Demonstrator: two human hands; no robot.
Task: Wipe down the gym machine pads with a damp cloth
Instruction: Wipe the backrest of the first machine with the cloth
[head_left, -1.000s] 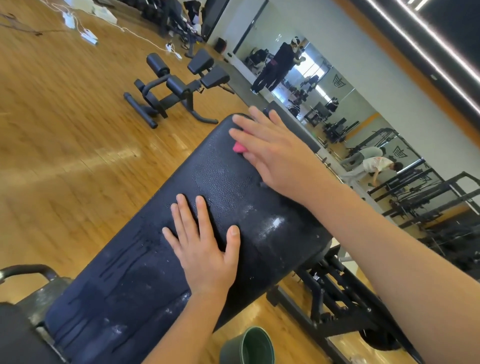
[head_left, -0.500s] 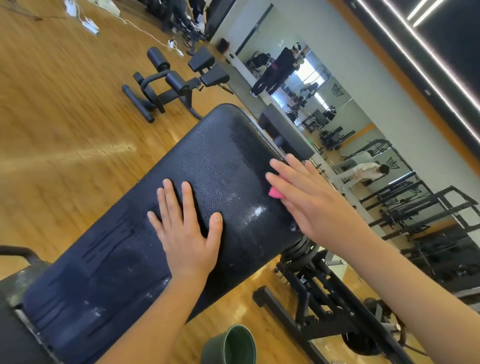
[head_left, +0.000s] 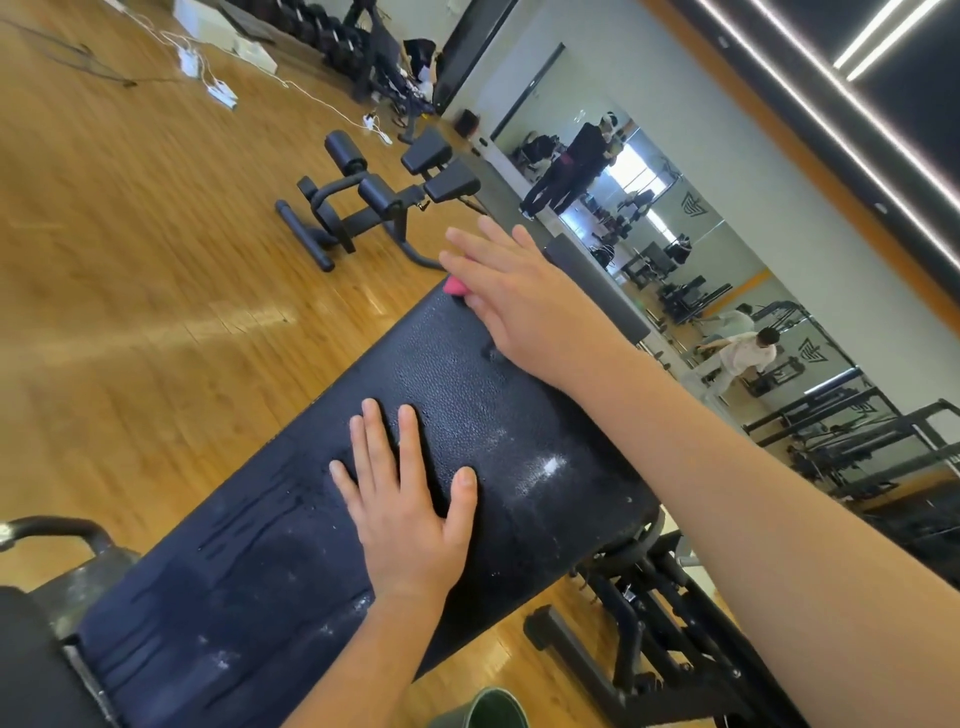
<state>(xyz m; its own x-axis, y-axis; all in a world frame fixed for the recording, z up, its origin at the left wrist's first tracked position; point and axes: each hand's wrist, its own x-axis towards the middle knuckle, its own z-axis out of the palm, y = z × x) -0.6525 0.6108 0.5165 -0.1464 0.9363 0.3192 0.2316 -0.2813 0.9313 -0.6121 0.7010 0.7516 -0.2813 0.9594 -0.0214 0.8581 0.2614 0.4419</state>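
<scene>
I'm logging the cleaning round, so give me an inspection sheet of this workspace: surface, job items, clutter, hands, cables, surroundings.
Surface: black pad, wet streaks and pale smears on it.
Job's things: pink cloth at the pad's far end, mostly under the right hand; green bucket on the wooden floor below.
Clutter: nothing seen.
Hands: left hand flat on the pad; right hand presses the cloth, fingers straight.
Cables: white power strips and cords lie on the floor.
Surroundings: back-extension bench, wall mirror.

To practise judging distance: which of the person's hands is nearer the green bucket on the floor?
Left. The left hand lies flat midway along the pad, closer to the green bucket; the right hand presses the pink cloth at its far end.
</scene>
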